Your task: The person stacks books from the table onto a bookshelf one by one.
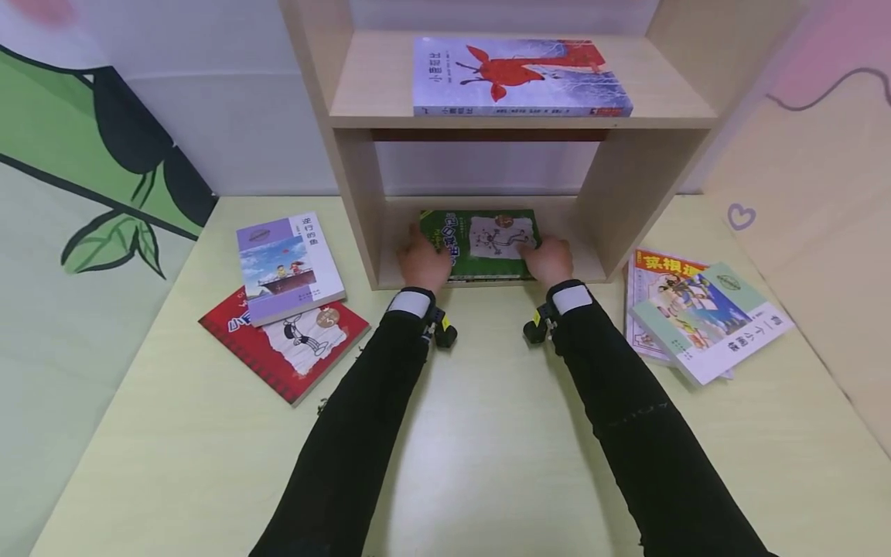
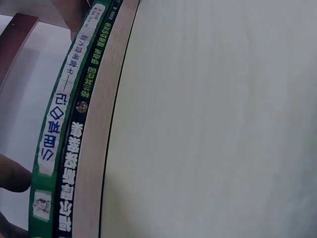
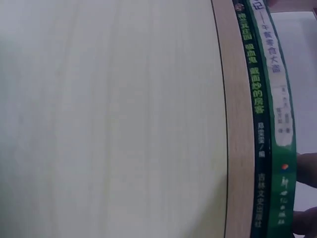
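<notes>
Shelf [image 1: 358,193] stands at twelve o'clock from you, and in its lower bay lies the green book [image 1: 487,244], flat on top of the dark book [image 2: 78,121], both spines turned to six o'clock, toward you, just behind the shelf's front edge. Your left hand [image 1: 425,259] touches the green book's nine o'clock end, one digit along that end and another on the cover, a gap between them. Your right hand [image 1: 550,261] touches the three o'clock end, a digit on the cover pointing toward nine o'clock. The wrist views catch only fingertips, so you cannot tell whether either hand pinches the green book or just rests on it. Black sleeves [image 1: 348,433] run from your wrists toward six o'clock over the tabletop [image 1: 480,464]. On the upper tier [image 1: 381,85], at twelve o'clock, the deer book [image 1: 518,77] lies flat, a red animal on its cover. Toward ten o'clock on the tabletop, the purple book [image 1: 291,268] overlaps the red book's [image 1: 306,344] twelve o'clock side. Toward two o'clock, the pale book [image 1: 713,323] lies across the yellow-titled book [image 1: 661,267], shifted toward four o'clock from it
</notes>
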Tool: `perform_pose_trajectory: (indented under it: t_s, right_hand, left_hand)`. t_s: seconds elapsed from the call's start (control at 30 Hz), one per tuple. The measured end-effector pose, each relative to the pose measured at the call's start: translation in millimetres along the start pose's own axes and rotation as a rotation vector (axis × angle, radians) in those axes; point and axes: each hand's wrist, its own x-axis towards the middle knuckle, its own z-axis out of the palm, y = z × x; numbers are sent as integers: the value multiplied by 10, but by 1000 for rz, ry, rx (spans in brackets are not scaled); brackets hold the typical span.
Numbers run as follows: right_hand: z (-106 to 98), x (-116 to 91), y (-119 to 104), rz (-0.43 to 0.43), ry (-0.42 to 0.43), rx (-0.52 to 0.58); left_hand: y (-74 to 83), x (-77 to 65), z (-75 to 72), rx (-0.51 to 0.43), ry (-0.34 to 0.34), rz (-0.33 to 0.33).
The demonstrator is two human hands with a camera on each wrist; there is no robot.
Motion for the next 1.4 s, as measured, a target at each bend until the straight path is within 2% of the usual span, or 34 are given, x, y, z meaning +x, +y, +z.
perform_pose_trajectory:
  t_s: [0.2, 0.47, 0.67, 0.87, 1.07, 1.2, 1.3, 1.4]
  right_hand:
    - [-35, -24, -3, 20, -10, 39]
    - [-105, -75, -36, 42, -71, 108]
    - [-145, -120, -59, 72, -146, 175]
    - [-193, -169, -49, 102, -184, 318]
    - [-192, -297, -109, 128, -207, 510]
    - [-200, -425, -198, 98, -216, 558]
    - [-200, -497, -274, 59, -211, 548]
    - [-197, -563, -350, 14, -212, 527]
  left_hand:
    - [85, -57, -79, 32, -50, 10]
    - [103, -89, -148, -49, -81, -16]
    - [85, -97, -152, -98, -78, -18]
    - [48, -91, -153, -171, -105, 8]
    - [29, -210, -298, -251, -212, 41]
    - [-13, -341, -430, -280, -287, 58]
    - [-106, -471, -561, -270, -356, 118]
    - [-235, -619, -759, -229, -420, 227]
